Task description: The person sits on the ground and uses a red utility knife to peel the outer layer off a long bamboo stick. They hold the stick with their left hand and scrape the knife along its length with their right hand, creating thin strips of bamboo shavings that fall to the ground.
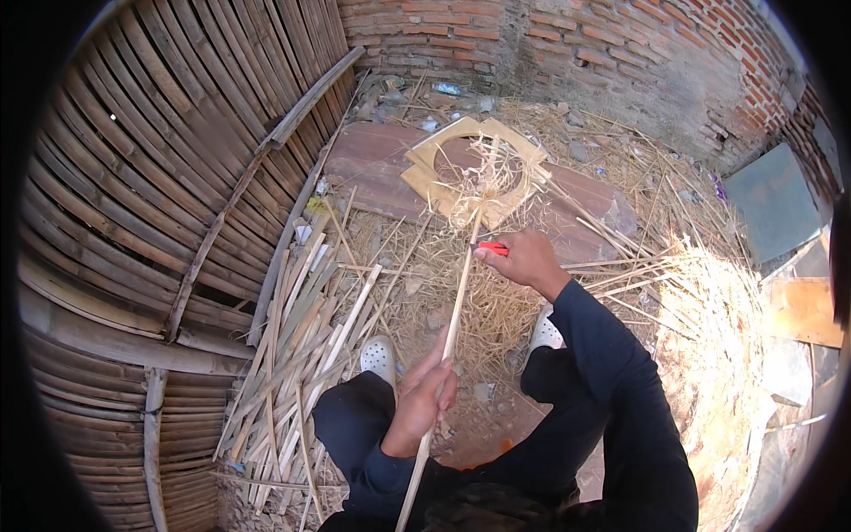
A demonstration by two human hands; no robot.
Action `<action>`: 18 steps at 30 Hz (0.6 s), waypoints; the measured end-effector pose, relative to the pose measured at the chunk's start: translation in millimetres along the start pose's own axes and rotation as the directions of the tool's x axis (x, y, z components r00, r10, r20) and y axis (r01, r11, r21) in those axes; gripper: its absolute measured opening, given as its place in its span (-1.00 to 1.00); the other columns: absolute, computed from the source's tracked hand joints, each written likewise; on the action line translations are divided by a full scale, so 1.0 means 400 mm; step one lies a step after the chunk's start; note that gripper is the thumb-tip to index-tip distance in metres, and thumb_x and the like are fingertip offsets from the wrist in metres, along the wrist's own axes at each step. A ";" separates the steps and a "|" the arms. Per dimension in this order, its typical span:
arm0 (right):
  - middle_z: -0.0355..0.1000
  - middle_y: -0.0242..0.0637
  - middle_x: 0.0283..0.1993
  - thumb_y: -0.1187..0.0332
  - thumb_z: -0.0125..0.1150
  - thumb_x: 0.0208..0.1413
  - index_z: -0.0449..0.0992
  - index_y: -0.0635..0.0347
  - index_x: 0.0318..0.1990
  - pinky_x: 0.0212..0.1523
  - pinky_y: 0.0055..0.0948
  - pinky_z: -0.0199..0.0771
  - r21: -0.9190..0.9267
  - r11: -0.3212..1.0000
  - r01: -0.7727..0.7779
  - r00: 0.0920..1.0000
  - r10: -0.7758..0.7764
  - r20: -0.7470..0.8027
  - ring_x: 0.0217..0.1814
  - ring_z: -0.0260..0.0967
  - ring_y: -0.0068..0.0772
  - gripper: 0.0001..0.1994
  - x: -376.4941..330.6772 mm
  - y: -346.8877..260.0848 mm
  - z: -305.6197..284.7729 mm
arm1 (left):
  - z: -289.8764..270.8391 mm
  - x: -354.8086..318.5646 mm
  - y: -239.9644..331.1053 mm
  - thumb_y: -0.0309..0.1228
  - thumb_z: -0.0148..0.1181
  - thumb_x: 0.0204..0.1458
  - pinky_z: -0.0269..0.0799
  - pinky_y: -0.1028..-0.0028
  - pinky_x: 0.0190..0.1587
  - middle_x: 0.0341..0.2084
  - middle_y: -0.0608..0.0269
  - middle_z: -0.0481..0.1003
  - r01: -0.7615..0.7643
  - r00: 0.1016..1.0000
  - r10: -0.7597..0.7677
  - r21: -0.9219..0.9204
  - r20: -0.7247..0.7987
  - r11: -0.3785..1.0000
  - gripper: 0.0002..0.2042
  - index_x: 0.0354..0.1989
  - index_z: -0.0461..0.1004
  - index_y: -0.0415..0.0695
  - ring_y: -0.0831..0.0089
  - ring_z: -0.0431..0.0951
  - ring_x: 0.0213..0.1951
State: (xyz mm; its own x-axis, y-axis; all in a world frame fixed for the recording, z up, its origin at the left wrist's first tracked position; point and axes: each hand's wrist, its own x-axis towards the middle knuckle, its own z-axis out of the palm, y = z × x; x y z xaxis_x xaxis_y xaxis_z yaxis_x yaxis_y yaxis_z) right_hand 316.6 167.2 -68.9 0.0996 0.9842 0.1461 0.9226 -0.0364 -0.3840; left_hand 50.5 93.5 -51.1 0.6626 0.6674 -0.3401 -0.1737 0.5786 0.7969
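Observation:
My left hand (424, 397) grips a long thin bamboo strip (452, 324) low down, near my knees. The strip runs up and away from me toward a wooden frame with a round hole (425, 164). My right hand (523, 257) is closed on a small red-handled knife (494, 249) and presses it against the strip's upper part. Thin pale shavings curl around the frame ahead. My white shoes (378, 356) rest on the littered ground below the strip.
A pile of split bamboo strips (297, 355) lies at my left. A woven bamboo wall (151, 177) curves along the left side. A brick wall (603, 53) stands ahead. Shavings heap up at the right (709, 301); a reddish board (372, 155) lies under the frame.

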 end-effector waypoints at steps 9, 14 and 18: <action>0.29 -0.22 -0.77 -0.35 0.13 -0.15 0.44 0.08 -0.73 -0.66 -0.20 0.25 0.027 0.948 0.316 0.948 -0.315 -0.035 -0.70 0.32 -0.10 -0.39 -0.046 -0.085 0.055 | -0.026 -0.017 -0.004 -0.42 -0.27 0.25 0.06 0.67 -0.68 -0.81 0.41 0.10 -0.083 0.995 0.087 0.089 -0.046 0.993 -0.50 0.38 -0.07 -0.07 0.65 0.06 -0.78; 0.33 -0.20 -0.75 -0.33 0.11 -0.12 0.46 0.09 -0.70 -0.64 -0.18 0.28 -0.007 0.928 0.373 0.914 -0.368 -0.171 -0.69 0.34 -0.08 -0.40 -0.010 -0.076 0.064 | -0.030 -0.024 -0.001 -0.43 -0.22 0.25 0.04 0.67 -0.69 -0.81 0.42 0.10 -0.090 0.994 0.093 0.053 -0.064 0.995 -0.49 0.38 -0.08 -0.07 0.66 0.06 -0.78; 0.40 -0.10 -0.68 -0.31 0.02 -0.02 0.55 0.16 -0.60 -0.51 -0.13 0.37 -0.071 0.997 0.010 0.987 -0.021 -0.161 -0.56 0.42 -0.03 -0.37 0.043 -0.011 0.037 | -0.013 -0.045 -0.008 -0.42 -0.21 0.26 0.06 0.67 -0.68 -0.80 0.44 0.10 -0.071 0.997 0.073 0.109 -0.005 0.991 -0.48 0.39 -0.11 -0.06 0.68 0.06 -0.77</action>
State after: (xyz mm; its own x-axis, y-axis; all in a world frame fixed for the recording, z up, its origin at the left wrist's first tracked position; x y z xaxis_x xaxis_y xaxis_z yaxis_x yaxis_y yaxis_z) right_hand 308.9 187.0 -78.1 0.1388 0.9439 0.2996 0.9478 -0.0389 -0.3165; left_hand 35.4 82.1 -50.3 0.6443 0.7100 -0.2840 -0.1404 0.4749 0.8687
